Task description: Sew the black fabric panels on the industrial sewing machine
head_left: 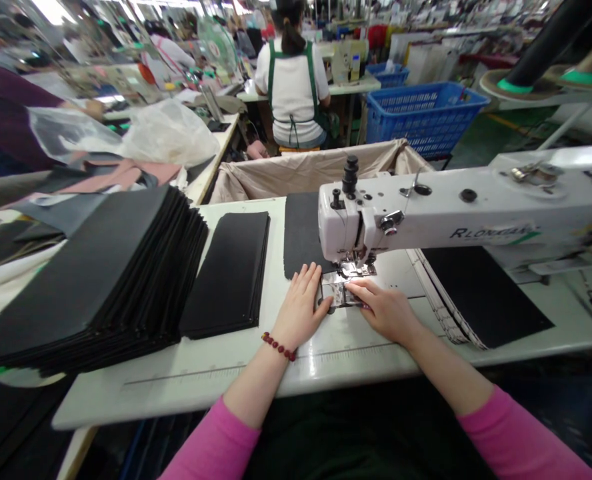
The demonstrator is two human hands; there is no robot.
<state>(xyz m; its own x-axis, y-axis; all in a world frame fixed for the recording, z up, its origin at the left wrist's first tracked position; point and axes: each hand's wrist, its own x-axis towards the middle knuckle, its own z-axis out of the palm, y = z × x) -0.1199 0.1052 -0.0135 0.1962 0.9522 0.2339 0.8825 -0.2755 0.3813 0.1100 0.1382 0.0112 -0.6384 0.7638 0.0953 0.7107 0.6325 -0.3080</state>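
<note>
A black fabric panel (pixel 303 233) lies on the sewing machine bed, partly hidden behind the machine head. My left hand (pixel 300 308) rests flat, fingers stretched forward to the panel's near edge and thumb by the metal needle plate (pixel 337 291). Beside the plate's right side is my right hand (pixel 389 312), its fingers bent and close together with the tips at the metal. Whatever may be under those fingertips is hidden. Just beyond both hands the presser foot (pixel 357 268) of the white sewing machine (pixel 416 213) sits low.
Left of my hands stand a small stack of black panels (pixel 229 273) and a taller stack (pixel 91 267). More black pieces with pale edges (pixel 481 290) lie under the machine arm. Behind are a cloth-lined bin (pixel 276 175), a blue basket (pixel 421 117) and a seated person (pixel 293 87).
</note>
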